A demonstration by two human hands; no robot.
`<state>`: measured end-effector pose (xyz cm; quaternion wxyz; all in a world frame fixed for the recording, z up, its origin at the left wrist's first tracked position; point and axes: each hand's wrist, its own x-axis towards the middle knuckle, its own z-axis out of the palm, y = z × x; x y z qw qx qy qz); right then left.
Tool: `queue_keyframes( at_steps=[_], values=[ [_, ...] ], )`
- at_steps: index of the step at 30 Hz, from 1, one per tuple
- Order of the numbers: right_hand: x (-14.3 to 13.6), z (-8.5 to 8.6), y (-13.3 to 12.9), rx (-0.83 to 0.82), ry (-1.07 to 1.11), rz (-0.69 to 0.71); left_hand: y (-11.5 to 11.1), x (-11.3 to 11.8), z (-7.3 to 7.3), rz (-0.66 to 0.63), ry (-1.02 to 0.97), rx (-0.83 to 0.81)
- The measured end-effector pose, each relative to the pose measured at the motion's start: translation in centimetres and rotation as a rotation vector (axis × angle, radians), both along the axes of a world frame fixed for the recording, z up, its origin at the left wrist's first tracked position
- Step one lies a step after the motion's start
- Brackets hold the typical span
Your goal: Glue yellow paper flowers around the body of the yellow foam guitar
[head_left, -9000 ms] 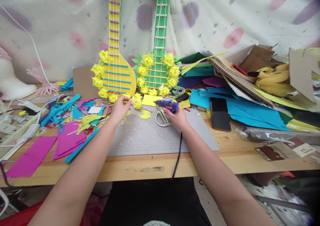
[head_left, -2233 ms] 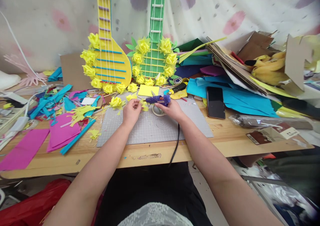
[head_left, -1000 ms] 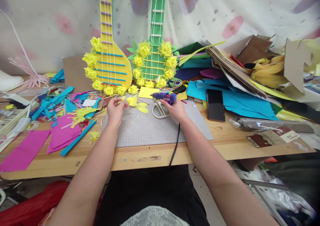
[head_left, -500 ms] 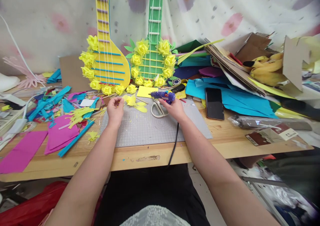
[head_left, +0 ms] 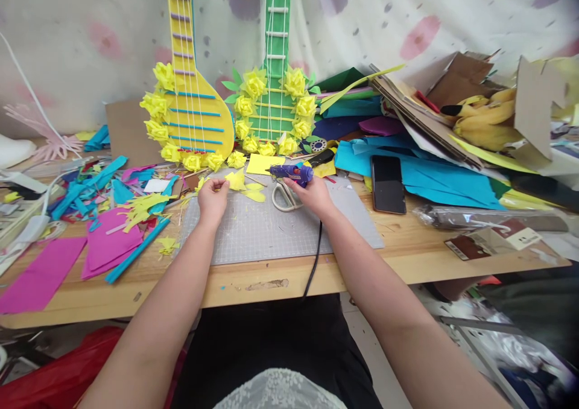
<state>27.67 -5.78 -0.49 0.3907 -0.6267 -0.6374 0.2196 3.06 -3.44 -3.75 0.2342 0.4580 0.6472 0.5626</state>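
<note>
My right hand (head_left: 314,195) is wrapped round a blue glue gun (head_left: 292,173), its nozzle pointing left. White-handled scissors (head_left: 284,196) lie just beneath it on the grey cutting mat (head_left: 271,234). Over the mat's left part, my left hand (head_left: 212,199) is closed in a pinch, and what it holds is too small to name. Yellow petal pieces (head_left: 253,193) and a yellow paper square (head_left: 260,164) lie between the hands. Behind stand a yellow paper instrument (head_left: 203,107) and a green one (head_left: 277,113), both edged with yellow flowers.
Pink sheets (head_left: 43,273), blue strips and scraps cover the left of the wooden table (head_left: 266,285). At right are a black phone (head_left: 388,184), blue paper (head_left: 447,183) and stacked cardboard (head_left: 534,104). A black cord (head_left: 315,264) hangs over the front edge.
My left hand has moved slightly right, towards the yellow petals. The right hand with the glue gun has shifted slightly left. The view has moved a little.
</note>
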Motion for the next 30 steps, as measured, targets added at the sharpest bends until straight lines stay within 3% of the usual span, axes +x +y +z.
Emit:
queue_keyframes(
  at_steps=[15, 30],
  values=[
    [-0.2, 0.3, -0.2, 0.006, -0.019, 0.000, -1.3, 1.0, 1.8, 0.114, 0.263, -0.007],
    [-0.2, 0.3, -0.3, 0.006, -0.012, 0.008, -1.6, 1.3, 2.3, 0.065, 0.457, -0.021]
  ],
)
